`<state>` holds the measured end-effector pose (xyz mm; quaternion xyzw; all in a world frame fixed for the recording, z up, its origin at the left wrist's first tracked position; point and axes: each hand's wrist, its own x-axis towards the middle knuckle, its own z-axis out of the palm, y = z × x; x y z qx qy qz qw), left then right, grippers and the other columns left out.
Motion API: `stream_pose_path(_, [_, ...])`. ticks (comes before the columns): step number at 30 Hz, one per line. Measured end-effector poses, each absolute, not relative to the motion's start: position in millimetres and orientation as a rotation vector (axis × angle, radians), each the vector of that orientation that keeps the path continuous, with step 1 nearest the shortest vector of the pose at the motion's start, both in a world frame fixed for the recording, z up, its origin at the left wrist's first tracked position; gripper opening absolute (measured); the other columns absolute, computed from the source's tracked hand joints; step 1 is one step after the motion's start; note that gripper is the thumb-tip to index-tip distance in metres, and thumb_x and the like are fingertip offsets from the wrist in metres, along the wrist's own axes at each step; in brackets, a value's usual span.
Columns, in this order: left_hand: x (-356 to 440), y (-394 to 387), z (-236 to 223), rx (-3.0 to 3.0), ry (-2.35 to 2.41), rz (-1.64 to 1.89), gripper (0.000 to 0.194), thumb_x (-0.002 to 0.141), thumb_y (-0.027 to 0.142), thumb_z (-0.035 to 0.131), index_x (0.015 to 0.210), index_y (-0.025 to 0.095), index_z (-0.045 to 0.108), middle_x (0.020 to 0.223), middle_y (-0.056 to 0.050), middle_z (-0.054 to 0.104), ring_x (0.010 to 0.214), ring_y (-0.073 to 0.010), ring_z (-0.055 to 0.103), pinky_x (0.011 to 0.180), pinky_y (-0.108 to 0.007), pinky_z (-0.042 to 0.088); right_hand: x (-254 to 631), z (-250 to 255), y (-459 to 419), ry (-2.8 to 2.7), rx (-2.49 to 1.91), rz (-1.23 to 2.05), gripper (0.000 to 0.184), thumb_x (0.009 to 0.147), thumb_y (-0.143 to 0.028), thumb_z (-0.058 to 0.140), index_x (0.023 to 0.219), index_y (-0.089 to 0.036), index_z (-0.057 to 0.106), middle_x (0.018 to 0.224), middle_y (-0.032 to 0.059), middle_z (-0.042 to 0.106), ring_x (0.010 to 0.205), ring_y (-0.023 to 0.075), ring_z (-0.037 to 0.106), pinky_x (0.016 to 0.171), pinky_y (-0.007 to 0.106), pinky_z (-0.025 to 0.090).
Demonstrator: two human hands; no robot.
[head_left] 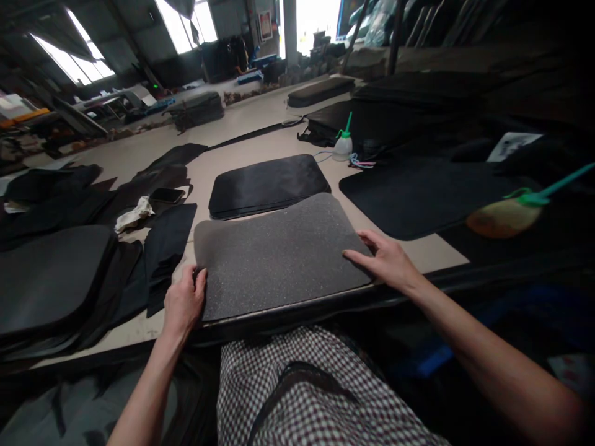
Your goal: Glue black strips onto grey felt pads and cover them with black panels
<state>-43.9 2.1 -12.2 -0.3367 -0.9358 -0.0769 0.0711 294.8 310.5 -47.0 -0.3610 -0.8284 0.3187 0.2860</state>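
Note:
A dark grey speckled sheet (279, 257) with rounded far corners lies at the table's near edge in front of me. My left hand (185, 297) grips its left edge, thumb on top and fingers curled at the side. At the right edge, my right hand (383, 257) holds the sheet too, with the thumb on its upper face and the fingertips around the edge. Just beyond it rests a small stack of black rounded panels (269, 183). Right of that, a larger black panel (418, 195) lies flat.
A white squeeze bottle (343, 147) with a green spout stands behind the panels. An amber bottle (504, 217) lies tilted at right. On the left are a thick stack of black pieces (51, 272), a crumpled white cloth (134, 215) and a phone (167, 196).

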Motion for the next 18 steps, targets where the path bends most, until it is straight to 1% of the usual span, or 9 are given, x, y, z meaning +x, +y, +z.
stream_pose_path(4, [-43, 2, -13, -1.038, -2.799, -0.219, 0.035, 0.101, 0.045, 0.041, 0.123, 0.022, 0.055, 0.095, -0.011, 0.073, 0.075, -0.0239, 0.067, 0.066, -0.029, 0.037, 295, -48, 311, -2.246, -0.972, 0.805, 0.058, 0.078, -0.055, 0.071, 0.121, -0.017, 0.065, 0.109, 0.0107, 0.072, 0.1, 0.0303, 0.069, 0.086, 0.043, 0.056])
stream_pose_path(9, [-43, 2, -16, -1.005, -2.799, -0.093, 0.039, 0.101, 0.049, 0.037, 0.122, 0.022, 0.056, 0.084, -0.009, 0.071, 0.07, -0.0242, 0.065, 0.062, -0.03, 0.035, 294, -51, 310, -2.286, -0.957, 0.724, 0.058, 0.08, -0.056, 0.068, 0.122, -0.016, 0.064, 0.108, 0.0117, 0.071, 0.098, 0.0298, 0.069, 0.085, 0.042, 0.056])
stream_pose_path(13, [-40, 2, -16, -0.998, -2.768, -0.044, 0.038, 0.101, 0.049, 0.037, 0.12, 0.023, 0.058, 0.084, -0.009, 0.071, 0.071, -0.0238, 0.065, 0.061, -0.03, 0.034, 296, -52, 309, -2.349, -0.944, 0.627, 0.061, 0.082, -0.059, 0.065, 0.125, -0.015, 0.063, 0.112, 0.0134, 0.07, 0.1, 0.0299, 0.067, 0.086, 0.04, 0.054])
stream_pose_path(15, [-40, 1, -16, -1.039, -2.739, -0.113, 0.034, 0.101, 0.046, 0.039, 0.118, 0.023, 0.059, 0.088, -0.008, 0.071, 0.074, -0.0236, 0.065, 0.063, -0.03, 0.036, 298, -54, 310, -2.392, -0.968, 0.569, 0.063, 0.083, -0.062, 0.062, 0.126, -0.016, 0.062, 0.113, 0.0141, 0.069, 0.1, 0.0296, 0.066, 0.085, 0.039, 0.053])
stream_pose_path(18, [-42, -2, -16, -1.111, -2.687, -0.341, 0.029, 0.101, 0.042, 0.043, 0.115, 0.023, 0.061, 0.1, -0.007, 0.071, 0.083, -0.0228, 0.066, 0.067, -0.03, 0.039, 299, -58, 313, -2.416, -0.979, 0.51, 0.069, 0.081, -0.071, 0.057, 0.124, -0.018, 0.062, 0.112, 0.0145, 0.069, 0.098, 0.0297, 0.067, 0.082, 0.038, 0.053])
